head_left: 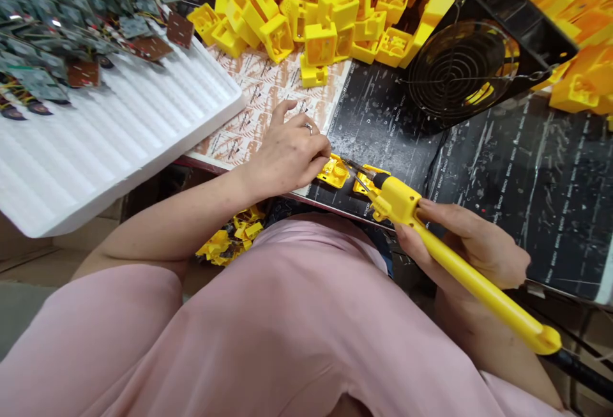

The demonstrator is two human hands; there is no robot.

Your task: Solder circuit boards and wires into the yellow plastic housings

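My right hand (460,238) grips a yellow soldering iron (445,257), its cable trailing off at the lower right. The iron's metal tip points left, over a small open yellow plastic housing (334,172) lying on the black bench surface. Beside it is a second yellow housing (366,181), partly covered by the tip. My left hand (294,152), with a ring on one finger, is at the left edge of the first housing. Its thumb and index finger are pressed together there; what they pinch is hidden.
Stacked yellow housings (320,43) cover the back of the bench. A black fan (460,66) with a wire guard stands at the right. On the left, a white foam tray (158,104) carries many circuit boards (71,27) with wires. More yellow parts (230,238) lie below the bench edge.
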